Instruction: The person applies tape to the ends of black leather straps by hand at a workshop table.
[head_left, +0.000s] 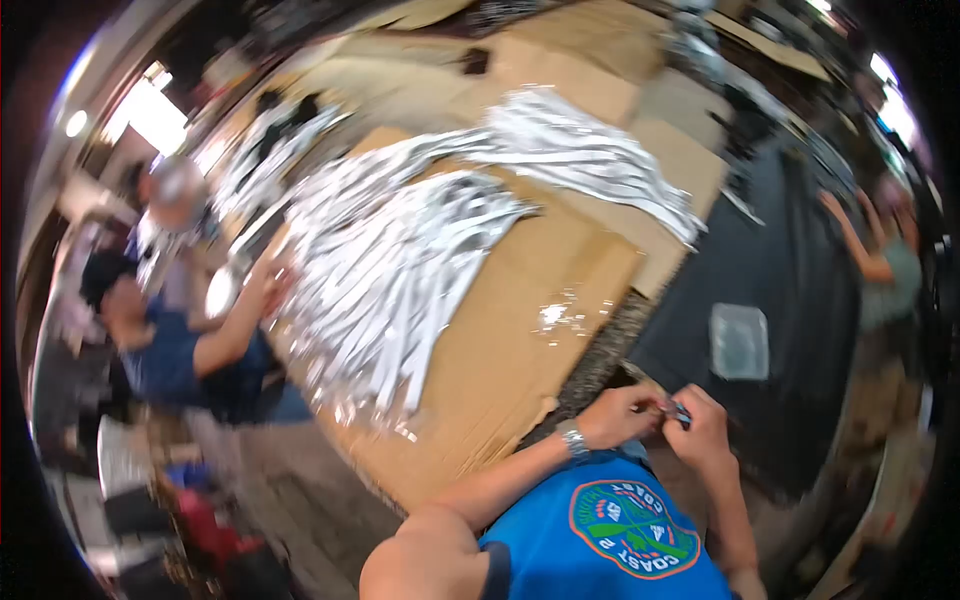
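Observation:
My left hand, with a metal watch at the wrist, is closed near the table's edge, its fingertips pinched together. Beside it, my right hand is closed round a small dark object whose kind I cannot make out. The two hands nearly meet in front of my blue shirt. What the left fingertips hold, if anything, is too small to tell. Beyond my hands, many white strips lie spread over brown cardboard, with another bunch of white strips farther back.
A clear plastic container rests on the black sheet at the right. A person in a dark cap reaches toward the strips from the left. Another person reaches over the black sheet at the far right.

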